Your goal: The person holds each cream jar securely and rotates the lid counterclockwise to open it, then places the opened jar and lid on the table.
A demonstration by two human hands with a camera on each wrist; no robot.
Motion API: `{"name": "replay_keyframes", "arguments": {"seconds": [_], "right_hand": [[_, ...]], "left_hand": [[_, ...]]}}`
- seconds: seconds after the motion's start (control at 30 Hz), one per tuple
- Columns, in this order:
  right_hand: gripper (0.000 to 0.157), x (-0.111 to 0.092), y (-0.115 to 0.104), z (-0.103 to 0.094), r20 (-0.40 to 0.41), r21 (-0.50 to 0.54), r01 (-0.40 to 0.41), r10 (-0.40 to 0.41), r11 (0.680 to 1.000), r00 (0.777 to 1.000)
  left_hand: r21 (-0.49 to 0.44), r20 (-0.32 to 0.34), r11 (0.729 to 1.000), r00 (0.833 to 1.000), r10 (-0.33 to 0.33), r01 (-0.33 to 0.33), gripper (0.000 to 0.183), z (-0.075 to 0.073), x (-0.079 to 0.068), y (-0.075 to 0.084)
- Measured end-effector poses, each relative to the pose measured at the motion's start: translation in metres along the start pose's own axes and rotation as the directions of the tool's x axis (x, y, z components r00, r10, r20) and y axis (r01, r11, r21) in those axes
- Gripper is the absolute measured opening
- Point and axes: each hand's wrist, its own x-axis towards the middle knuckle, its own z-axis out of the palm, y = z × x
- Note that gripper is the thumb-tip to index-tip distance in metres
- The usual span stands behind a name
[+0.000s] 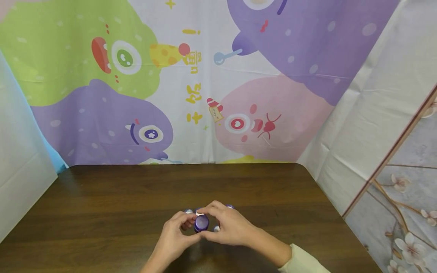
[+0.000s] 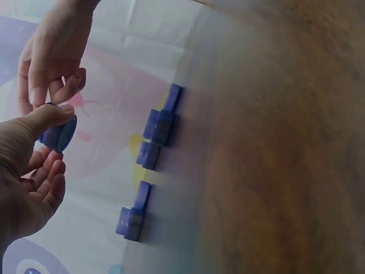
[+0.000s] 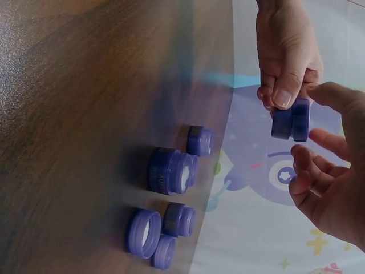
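Observation:
A small purple screw-top jar [image 1: 201, 223] is held up between the two hands above the table. My left hand [image 1: 173, 232] grips its body, the thumb [image 3: 285, 98] pressed on the side. My right hand [image 1: 233, 226] has its thumb and forefinger around the purple lid, which sits on the jar; its other fingers are loosely bent. Beyond the hands, on the table, stand a larger purple jar [image 3: 162, 171] and small purple jars [image 3: 199, 141], with white showing at the larger one's mouth. Two loose purple lids [image 3: 144, 233] lie beside them on edge or tilted; I cannot tell which.
The brown wooden table [image 1: 119, 204] reaches back to a hanging cloth [image 1: 191, 144] printed with cartoon monsters. White cloth [image 1: 358, 94] hangs at the right, beside a flower-patterned panel [image 1: 406, 212]. In the head view the hands partly hide the standing jars.

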Motion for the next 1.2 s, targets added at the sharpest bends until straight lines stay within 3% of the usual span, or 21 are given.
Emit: {"name": "replay_keyframes", "arguments": {"seconds": [0.13, 0.27, 0.4, 0.57, 0.7, 0.8, 1.0, 1.2], "right_hand": [[0.043, -0.0001, 0.001, 0.0011, -0.052, 0.029, -0.004, 0.006, 1.0, 0.999], [0.036, 0.0003, 0.0016, 0.001, -0.025, 0.011, 0.005, -0.005, 1.0, 1.0], [0.039, 0.0001, 0.0008, 0.0001, 0.016, -0.011, 0.011, -0.011, 1.0, 1.0], [0.043, 0.0001, -0.0005, -0.0008, -0.022, 0.022, -0.005, 0.006, 1.0, 1.0], [0.037, 0.0007, 0.0003, 0.0001, -0.06, 0.043, -0.013, 0.016, 0.999, 0.998], [0.031, 0.0006, 0.0013, 0.0009, -0.041, 0.017, -0.001, 0.002, 1.0, 0.999], [0.036, -0.0004, 0.0018, 0.0012, 0.02, -0.011, 0.034, -0.034, 0.999, 0.999], [0.04, -0.0008, 0.0015, 0.0014, -0.035, 0.032, 0.044, -0.043, 0.999, 0.998]], "left_hand": [[0.004, 0.006, 1.0, 1.0, 0.008, -0.008, 0.035, -0.0001, 0.0006, 0.0004], [-0.003, 0.022, 1.0, 1.0, 0.012, -0.012, 0.037, 0.0001, -0.0001, 0.0003], [-0.007, 0.031, 1.0, 1.0, 0.0, 0.0, 0.037, 0.0001, -0.0007, -0.0002], [0.013, 0.024, 1.0, 1.0, 0.013, -0.013, 0.036, 0.0002, -0.0001, -0.0014], [0.0, 0.02, 1.0, 1.0, 0.013, -0.013, 0.035, 0.0004, 0.0, -0.0024], [-0.011, 0.019, 1.0, 1.0, 0.016, -0.016, 0.034, 0.0005, -0.0006, -0.003], [-0.007, 0.022, 1.0, 0.999, 0.024, -0.023, 0.033, 0.0003, -0.0015, -0.0037], [0.008, 0.015, 0.999, 0.999, 0.035, -0.035, 0.037, -0.0009, -0.0015, -0.0034]]}}
